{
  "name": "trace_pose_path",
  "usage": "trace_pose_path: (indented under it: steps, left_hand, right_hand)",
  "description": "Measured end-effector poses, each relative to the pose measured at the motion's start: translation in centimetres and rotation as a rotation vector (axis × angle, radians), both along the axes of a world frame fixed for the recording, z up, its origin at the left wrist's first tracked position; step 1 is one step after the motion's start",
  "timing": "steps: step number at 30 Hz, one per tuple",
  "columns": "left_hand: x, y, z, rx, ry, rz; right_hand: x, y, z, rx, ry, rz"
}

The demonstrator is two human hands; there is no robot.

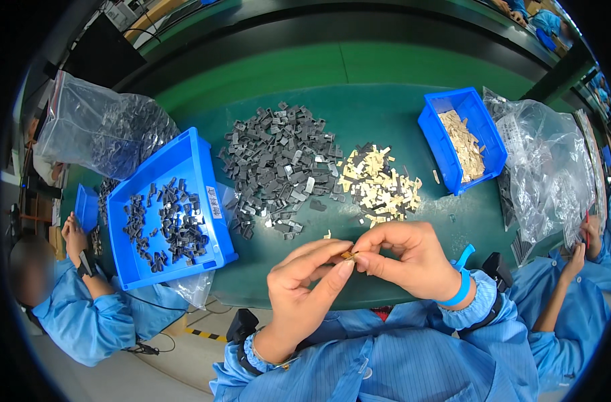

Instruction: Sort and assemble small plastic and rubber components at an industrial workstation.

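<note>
My left hand (304, 289) and my right hand (412, 260) meet fingertip to fingertip near the table's front edge. Pinched between them is a small brownish-yellow piece (347, 255), mostly covered by the fingers, so its exact kind is hidden. Just beyond the hands lies a heap of small pale-yellow and dark strips (379, 184). Left of it spreads a larger heap of small dark grey rectangular plastic parts (278, 164). A blue band circles my right wrist.
At the left, a large blue tray (201, 181) holds black parts. A smaller blue bin (429, 124) at the right contains tan strips. Clear plastic bags (546, 161) lie beyond both. Co-workers in blue sit on either side, one hand (74, 238) near the tray.
</note>
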State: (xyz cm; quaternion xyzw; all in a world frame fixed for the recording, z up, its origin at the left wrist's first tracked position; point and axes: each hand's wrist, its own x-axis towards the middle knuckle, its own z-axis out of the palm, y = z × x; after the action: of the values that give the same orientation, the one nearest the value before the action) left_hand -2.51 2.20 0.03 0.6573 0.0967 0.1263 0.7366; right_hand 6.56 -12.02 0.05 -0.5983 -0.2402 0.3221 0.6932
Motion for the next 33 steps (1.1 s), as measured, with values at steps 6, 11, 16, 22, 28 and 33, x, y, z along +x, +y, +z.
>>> trace_pose_path:
  steps: [6, 11, 16, 22, 28, 33]
  left_hand:
    - [0.0, 0.2, -0.7, 0.017, -0.084, 0.117]
    - [0.0, -0.2, -0.7, 0.048, -0.122, 0.156]
    - [0.0, -0.4, -0.9, 0.06, -0.143, 0.135]
    - [0.3, -0.6, -0.9, -0.713, 0.015, -0.022]
    - [0.2, 1.0, -0.5, -0.376, -0.121, 0.154]
    - [0.3, 1.2, 0.1, 0.171, -0.186, 0.232]
  right_hand:
    - [0.0, 0.1, 0.5, -0.033, 0.118, 0.03]
    - [-0.6, 0.6, 0.2, 0.031, 0.225, 0.012]
    - [-0.9, 0.6, 0.2, 0.031, 0.192, -0.039]
    - [-1.0, 0.3, 0.2, 0.024, 0.15, -0.098]
    - [4.4, -3.2, 2.6, -0.326, -0.951, -0.478]
    - [9.4, -8.2, 3.1, -0.73, -1.201, -0.651]
